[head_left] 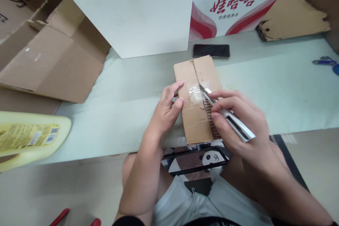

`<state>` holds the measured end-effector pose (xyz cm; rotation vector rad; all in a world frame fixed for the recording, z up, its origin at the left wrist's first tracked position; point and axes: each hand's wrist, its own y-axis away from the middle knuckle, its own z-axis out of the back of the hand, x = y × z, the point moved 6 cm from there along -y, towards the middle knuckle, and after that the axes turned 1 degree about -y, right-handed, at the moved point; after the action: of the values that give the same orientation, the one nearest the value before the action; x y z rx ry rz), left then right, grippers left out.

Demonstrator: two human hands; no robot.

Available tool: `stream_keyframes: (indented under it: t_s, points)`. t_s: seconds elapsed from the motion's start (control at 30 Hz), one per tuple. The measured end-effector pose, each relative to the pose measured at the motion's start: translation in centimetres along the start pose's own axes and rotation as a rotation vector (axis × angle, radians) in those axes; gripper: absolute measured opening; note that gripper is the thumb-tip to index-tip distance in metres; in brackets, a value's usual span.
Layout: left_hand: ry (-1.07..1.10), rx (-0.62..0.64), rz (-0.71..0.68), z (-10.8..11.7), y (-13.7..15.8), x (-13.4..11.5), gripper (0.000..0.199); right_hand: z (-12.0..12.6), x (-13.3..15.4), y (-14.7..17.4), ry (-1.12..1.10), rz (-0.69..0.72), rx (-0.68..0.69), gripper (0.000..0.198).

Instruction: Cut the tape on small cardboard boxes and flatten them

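Observation:
A small, flat cardboard box (194, 123) lies at the table's front edge, with clear tape across the seam between its flaps. Corrugated ridges show along the seam's lower right part. My left hand (168, 107) grips the box's left edge, its thumb and index finger resting against the top. Closed around a silver utility knife (233, 118), my right hand (239, 120) is over the right side of the box. The knife's blade tip touches the seam near the tape.
Behind the box lie a black phone (211, 51) and large white cartons (148, 17). Brown cardboard boxes (58, 56) and a pale yellow jug (60, 130) stand left. At right are a cardboard piece (293, 17) and blue-handled scissors (327, 61).

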<state>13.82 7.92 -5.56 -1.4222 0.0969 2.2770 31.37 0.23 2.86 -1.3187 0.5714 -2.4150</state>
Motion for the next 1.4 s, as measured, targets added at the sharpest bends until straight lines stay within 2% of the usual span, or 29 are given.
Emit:
stream_keyframes:
  t_s: [0.8,1.4]
  points:
    - [-0.013,-0.006,-0.022,0.02,0.02,-0.11,0.058,-0.03,0.01,0.06,-0.008,0.007,0.004,0.009]
    - [0.027,0.0,0.011,-0.09,-0.01,-0.04,0.061,-0.08,-0.03,0.03,-0.004,-0.004,0.01,0.01]
